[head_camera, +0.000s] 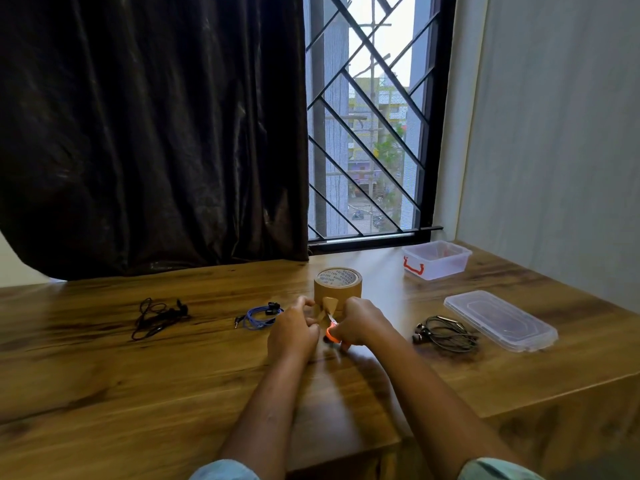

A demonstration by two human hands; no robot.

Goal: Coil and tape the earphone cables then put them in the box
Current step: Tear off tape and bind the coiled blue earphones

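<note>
Left hand [294, 332] pinches the tape strip [327, 306] drawn from the roll [337, 284]. Right hand [360, 323] is curled round the orange scissors [331, 329], blades at the strip. Best kept taut, I'd say, with a square snip close to the roll. Blue earphones [259, 315] lie just left, and the box [436, 259] sits far right on the surface [173, 375].

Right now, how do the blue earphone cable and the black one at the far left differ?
The blue earphone cable is gathered into a compact loop; the black earphone cable sprawls in loose strands. The blue one lies close to the left hand; the black one lies farther left. Both rest on the table, outside the box.
</note>
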